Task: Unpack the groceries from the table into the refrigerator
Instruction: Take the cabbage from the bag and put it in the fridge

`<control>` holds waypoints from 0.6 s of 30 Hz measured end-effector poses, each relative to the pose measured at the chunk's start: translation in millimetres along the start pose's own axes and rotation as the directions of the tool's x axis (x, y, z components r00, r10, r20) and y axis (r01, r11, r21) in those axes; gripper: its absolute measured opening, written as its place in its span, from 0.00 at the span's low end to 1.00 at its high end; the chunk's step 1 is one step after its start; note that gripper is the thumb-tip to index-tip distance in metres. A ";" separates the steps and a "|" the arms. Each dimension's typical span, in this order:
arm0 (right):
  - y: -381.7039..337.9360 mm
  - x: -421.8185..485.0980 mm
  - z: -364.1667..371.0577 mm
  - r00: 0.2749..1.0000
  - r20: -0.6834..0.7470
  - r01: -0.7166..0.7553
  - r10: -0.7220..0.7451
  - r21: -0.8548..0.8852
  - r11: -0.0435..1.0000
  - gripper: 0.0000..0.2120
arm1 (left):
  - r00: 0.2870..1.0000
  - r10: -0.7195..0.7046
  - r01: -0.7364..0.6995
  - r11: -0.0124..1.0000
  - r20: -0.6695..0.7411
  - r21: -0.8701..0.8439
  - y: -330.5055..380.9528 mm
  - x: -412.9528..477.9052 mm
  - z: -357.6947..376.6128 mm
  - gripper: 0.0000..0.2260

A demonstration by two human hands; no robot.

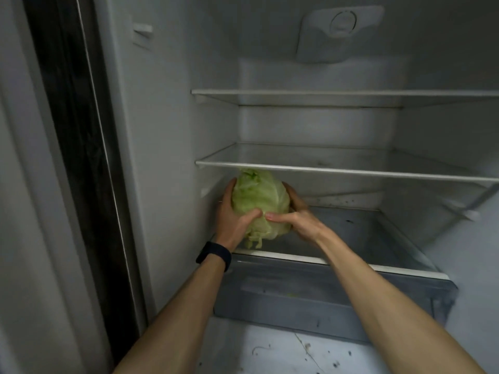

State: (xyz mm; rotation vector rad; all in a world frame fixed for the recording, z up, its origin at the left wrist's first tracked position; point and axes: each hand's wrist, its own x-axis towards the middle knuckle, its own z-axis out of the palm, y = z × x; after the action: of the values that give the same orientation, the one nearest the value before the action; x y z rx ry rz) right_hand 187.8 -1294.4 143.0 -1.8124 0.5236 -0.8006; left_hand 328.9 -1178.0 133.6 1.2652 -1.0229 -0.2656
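- Inside the refrigerator (167, 147), over the front left corner of the bottom shelf (364, 233), is a cabbage (259, 195); this looks like the placing step.
- Left hand (232, 215) and right hand (295, 215) clasp its sides, fingers curled round it.
- Next move, likely: settle it on the shelf, then let go.

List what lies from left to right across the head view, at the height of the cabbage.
dark vertical strip → fridge's left inner wall → left hand → cabbage → right hand → drawer floor
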 end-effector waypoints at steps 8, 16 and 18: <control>16.3 20.6 -10.5 1.000 0.009 -0.025 0.026 -0.032 0.999 0.64 | 0.999 -0.002 -0.006 0.983 0.048 0.183 -26.3 24.1 5.0 0.46; -7.2 -15.1 -8.0 0.986 -0.167 -0.069 0.027 -0.251 0.966 0.39 | 0.988 -0.136 0.103 0.936 0.076 0.336 0.9 11.6 6.2 0.52; -16.4 -30.7 -9.1 0.985 -0.170 -0.079 0.010 -0.405 0.911 0.32 | 0.987 -0.155 0.129 0.916 0.038 0.379 9.7 4.3 8.6 0.49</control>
State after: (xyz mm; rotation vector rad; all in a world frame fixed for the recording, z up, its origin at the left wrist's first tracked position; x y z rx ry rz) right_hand 159.9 -1273.5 151.9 -2.1182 0.8934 -0.8586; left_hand 321.4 -1183.3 143.7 1.6934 -1.0732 -0.2308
